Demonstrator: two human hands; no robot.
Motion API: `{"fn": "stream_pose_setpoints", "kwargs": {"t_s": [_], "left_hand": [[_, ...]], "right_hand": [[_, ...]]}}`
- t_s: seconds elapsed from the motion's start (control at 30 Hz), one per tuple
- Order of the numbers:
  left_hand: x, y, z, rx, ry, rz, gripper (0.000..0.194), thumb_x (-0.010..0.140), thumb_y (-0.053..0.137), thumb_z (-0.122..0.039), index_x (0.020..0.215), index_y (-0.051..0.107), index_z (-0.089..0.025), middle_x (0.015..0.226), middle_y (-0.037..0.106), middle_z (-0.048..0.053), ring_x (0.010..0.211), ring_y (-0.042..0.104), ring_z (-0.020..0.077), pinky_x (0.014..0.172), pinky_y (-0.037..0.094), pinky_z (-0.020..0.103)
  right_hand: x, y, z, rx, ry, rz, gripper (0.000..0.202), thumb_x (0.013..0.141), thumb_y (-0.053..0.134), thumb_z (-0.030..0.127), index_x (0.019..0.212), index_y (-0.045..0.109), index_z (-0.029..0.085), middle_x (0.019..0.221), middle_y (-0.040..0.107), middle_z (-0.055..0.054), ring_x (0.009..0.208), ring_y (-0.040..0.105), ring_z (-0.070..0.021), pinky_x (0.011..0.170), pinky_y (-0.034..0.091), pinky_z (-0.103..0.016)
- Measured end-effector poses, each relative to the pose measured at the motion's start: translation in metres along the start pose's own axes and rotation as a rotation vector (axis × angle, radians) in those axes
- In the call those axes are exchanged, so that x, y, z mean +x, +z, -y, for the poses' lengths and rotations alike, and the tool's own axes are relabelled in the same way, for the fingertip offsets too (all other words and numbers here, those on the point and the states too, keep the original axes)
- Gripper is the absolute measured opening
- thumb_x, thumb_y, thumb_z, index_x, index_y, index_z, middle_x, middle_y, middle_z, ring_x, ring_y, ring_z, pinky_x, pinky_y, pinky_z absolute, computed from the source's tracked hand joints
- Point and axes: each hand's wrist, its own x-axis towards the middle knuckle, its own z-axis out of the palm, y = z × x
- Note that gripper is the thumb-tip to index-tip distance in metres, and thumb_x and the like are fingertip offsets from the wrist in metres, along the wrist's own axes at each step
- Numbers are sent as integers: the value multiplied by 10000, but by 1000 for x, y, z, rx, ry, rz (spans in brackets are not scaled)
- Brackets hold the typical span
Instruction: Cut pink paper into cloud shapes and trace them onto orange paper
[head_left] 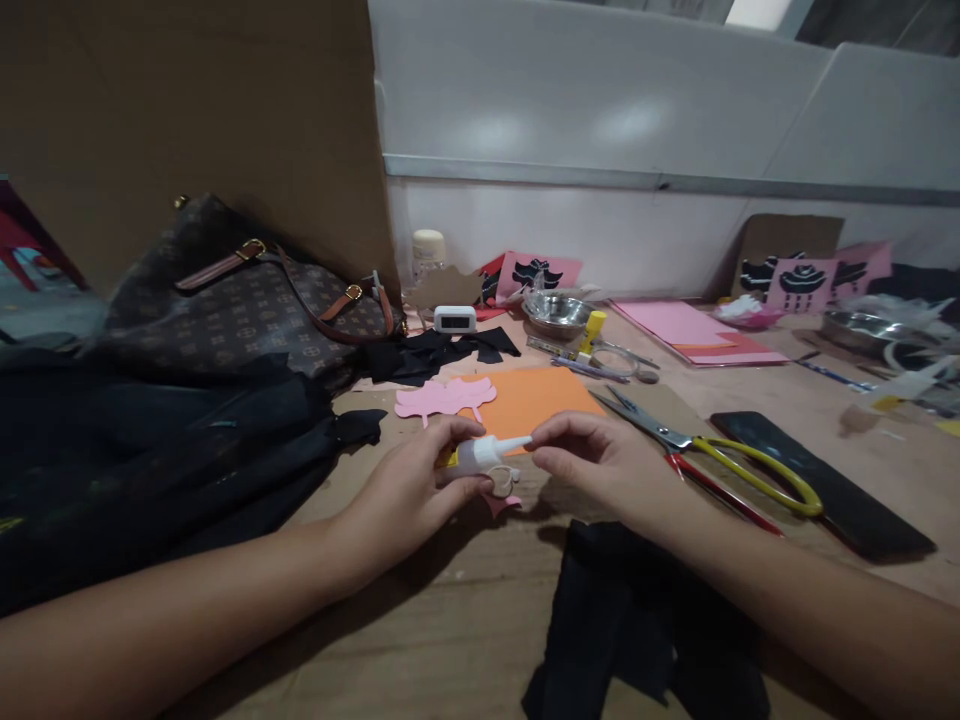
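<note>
My left hand [420, 480] is closed around a small glue bottle [476, 456] with a white nozzle and a bit of yellow label. The bottle lies sideways, its nozzle pointing right, and a thin strap with a small cap loops below it. At the nozzle's tip, the thumb and forefinger of my right hand [592, 455] pinch together. Behind the bottle are a pink paper cutout [446, 397] with wavy edges and an orange sheet [536, 395]. A small pink scrap shows beneath the bottle. Black cloth or paper pieces [600, 620] lie below my right forearm.
Scissors [675, 438] with yellow and red handles rest beside a dark phone [817, 480] at right. A metal bowl [559, 314], a glue stick [592, 330] and pink sheets [675, 330] stand farther back. A brown handbag [225, 290] and black fabric [150, 470] occupy the left.
</note>
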Motion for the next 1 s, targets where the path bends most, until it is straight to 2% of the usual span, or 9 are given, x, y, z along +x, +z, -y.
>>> {"fn": "stream_pose_setpoints", "kwargs": {"t_s": [0.1,0.23,0.5,0.7,1.0], "left_hand": [[0,1,1,34,8,-42,384,838,673,-261,1195,549,-191,1173,657,84,1057,629,237,923,502,354],[2,2,1,61,40,-42,320,829,672,-237,1130,567,-209,1090,678,54,973,653,219,855,527,326],[-1,3,5,95,89,-83,307,822,694,-235,1109,584,-221,1072,684,39,964,648,225,841,515,327],[0,1,4,82,85,-20,232,839,669,-233,1060,599,-220,1046,690,38,956,647,220,817,510,313],[1,-2,-3,6,43,73,275,902,614,-351,1136,612,-205,1078,687,55,946,636,221,811,497,314]], "right_hand": [[0,1,0,23,-1,-1,170,818,724,377,846,690,213,807,669,28,725,603,-118,652,486,-230],[1,2,0,67,25,29,197,823,724,397,869,661,216,806,652,36,702,594,-115,619,483,-227],[-2,1,5,-74,-30,-20,144,831,675,356,849,676,214,809,661,22,742,607,-125,668,494,-233],[-2,1,6,-120,-20,-47,145,816,664,351,828,688,209,786,672,15,717,606,-134,653,487,-243],[-2,0,9,-101,-82,-39,85,834,638,282,807,657,204,775,653,15,730,611,-136,682,490,-242]]}}
